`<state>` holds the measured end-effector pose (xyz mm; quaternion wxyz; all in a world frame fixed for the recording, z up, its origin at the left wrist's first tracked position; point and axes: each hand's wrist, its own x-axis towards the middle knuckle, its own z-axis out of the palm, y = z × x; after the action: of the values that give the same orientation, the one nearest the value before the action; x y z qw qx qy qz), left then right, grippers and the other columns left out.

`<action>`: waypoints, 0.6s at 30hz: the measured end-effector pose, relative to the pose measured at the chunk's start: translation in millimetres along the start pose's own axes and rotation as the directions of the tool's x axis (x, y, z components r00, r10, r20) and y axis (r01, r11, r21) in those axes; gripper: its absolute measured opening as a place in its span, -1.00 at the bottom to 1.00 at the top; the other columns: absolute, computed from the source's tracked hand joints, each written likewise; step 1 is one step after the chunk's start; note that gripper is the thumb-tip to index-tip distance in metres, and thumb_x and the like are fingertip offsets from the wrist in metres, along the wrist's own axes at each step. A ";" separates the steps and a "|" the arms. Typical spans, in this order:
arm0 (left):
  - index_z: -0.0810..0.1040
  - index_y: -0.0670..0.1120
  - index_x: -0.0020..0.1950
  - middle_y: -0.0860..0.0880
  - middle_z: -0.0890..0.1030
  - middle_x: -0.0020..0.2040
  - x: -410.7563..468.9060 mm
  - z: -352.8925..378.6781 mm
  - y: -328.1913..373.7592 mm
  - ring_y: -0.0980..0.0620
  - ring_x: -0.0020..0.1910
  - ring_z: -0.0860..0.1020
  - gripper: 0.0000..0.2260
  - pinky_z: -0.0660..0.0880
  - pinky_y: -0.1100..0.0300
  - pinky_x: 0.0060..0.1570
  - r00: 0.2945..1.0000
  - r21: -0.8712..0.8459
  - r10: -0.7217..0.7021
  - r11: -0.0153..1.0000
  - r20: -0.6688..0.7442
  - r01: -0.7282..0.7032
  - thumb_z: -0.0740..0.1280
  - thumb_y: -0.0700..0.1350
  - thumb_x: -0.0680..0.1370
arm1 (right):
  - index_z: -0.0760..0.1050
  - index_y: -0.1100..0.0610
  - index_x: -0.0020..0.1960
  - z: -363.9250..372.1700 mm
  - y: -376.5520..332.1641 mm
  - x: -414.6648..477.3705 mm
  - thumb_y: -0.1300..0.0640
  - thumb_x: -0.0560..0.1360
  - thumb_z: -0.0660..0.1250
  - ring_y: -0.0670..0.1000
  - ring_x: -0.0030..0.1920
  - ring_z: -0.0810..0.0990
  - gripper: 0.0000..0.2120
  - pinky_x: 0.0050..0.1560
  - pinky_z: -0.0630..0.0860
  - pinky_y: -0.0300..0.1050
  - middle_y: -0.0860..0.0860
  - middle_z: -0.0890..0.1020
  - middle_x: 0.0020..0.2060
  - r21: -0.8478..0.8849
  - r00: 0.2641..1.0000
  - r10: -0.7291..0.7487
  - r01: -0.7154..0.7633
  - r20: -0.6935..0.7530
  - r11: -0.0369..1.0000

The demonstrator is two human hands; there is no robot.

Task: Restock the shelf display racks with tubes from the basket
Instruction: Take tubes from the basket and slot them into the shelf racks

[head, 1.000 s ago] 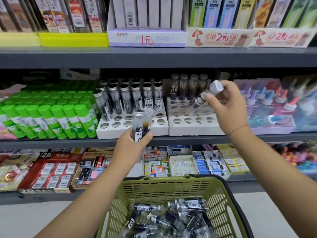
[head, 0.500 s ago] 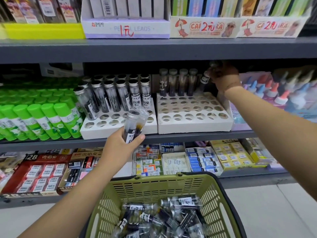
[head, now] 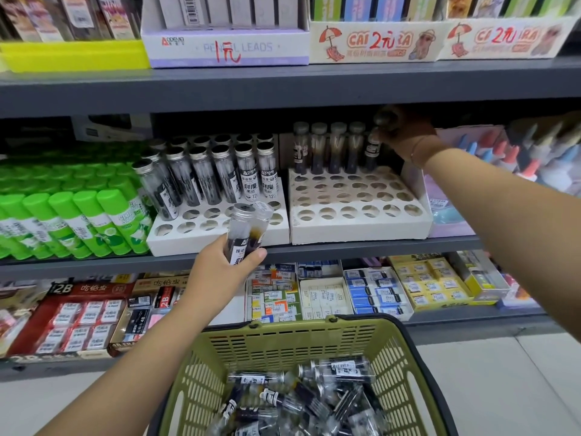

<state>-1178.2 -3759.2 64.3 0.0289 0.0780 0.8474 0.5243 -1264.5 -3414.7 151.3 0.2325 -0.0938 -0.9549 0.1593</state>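
Front holes of the right rack [head: 358, 229] stand open — only its back row holds tubes [head: 338, 152], tight beneath the upper shelf [head: 283, 89]

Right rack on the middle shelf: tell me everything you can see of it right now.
The right rack is a white tray, cardboard by the look, with rows of round holes and a raised side wall at its right end. It sits on the grey shelf, close beside the left rack. Four capped tubes stand in its back row; the right hand holds a fifth tube at that row's right end. Every other hole in view is empty. Its top looks smudged.
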 end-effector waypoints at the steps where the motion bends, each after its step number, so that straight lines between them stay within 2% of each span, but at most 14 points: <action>1: 0.50 0.12 -0.13 0.12 0.61 -0.20 -0.5 0.0 0.5 0.19 -0.20 0.54 -0.88 0.39 0.28 -0.24 1.000 0.002 0.001 1.000 0.001 -0.001 0.44 0.00 0.48 | 0.43 0.23 0.26 0.8 1.1 0.5 0.11 0.47 0.39 0.23 0.28 0.42 -0.58 0.31 0.30 0.02 0.20 0.48 0.26 -0.006 1.000 -0.003 0.003 0.004 1.000; 11: 0.50 0.09 -0.14 0.08 0.61 -0.21 -2.3 -0.7 2.6 0.16 -0.20 0.54 -0.89 0.38 0.27 -0.26 1.000 0.015 0.003 1.000 0.008 -0.003 0.43 0.01 0.49 | 0.40 0.16 0.34 -4.2 -1.8 6.9 0.08 0.48 0.37 0.17 0.33 0.38 -0.54 0.34 0.24 -0.11 0.12 0.46 0.32 0.008 0.996 0.056 -0.057 0.075 0.998; 18: 0.50 0.12 -0.13 0.12 0.61 -0.19 -3.6 -0.9 3.1 0.21 -0.19 0.53 -0.90 0.37 0.31 -0.26 1.000 0.024 0.016 1.000 0.022 -0.016 0.42 0.01 0.50 | 0.43 0.19 0.29 -6.4 -3.6 6.5 0.08 0.51 0.34 0.18 0.28 0.44 -0.61 0.34 0.29 -0.05 0.14 0.51 0.27 0.034 0.992 0.051 -0.055 0.113 0.998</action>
<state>-1174.5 -3759.2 67.4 0.0330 0.0907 0.8526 0.5135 -1267.5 -3414.8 160.6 0.1761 -0.1057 -0.9604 0.1881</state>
